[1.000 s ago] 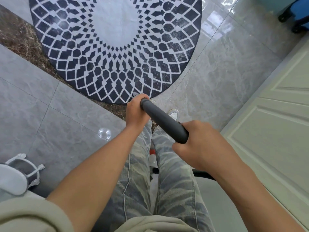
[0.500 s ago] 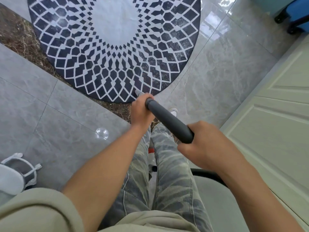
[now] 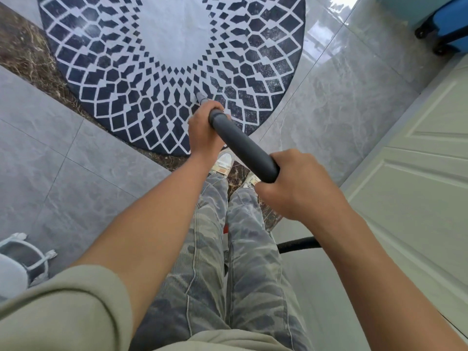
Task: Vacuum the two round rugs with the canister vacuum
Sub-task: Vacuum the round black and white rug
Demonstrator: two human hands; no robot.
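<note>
Head view: the round rug (image 3: 172, 72) covers the tiled floor (image 3: 76, 188) ahead, with a pale door (image 3: 417, 178) close at right and a blue suitcase (image 3: 450, 24) beyond. The left hand (image 3: 202, 134) and right hand (image 3: 300, 184) both clasp the grey tube (image 3: 243, 145), its tip seemingly on the rug.

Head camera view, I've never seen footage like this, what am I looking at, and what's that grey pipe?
It is shot from a camera worn on a person's head, looking down, so the arms and camouflage trousers are the wearer's own. Both hands grip a grey vacuum tube: the left hand near its front, the right hand at its back end. Its tip reaches onto a round black-and-white rug on floor tiles. A black hose runs off behind the right arm.
</note>
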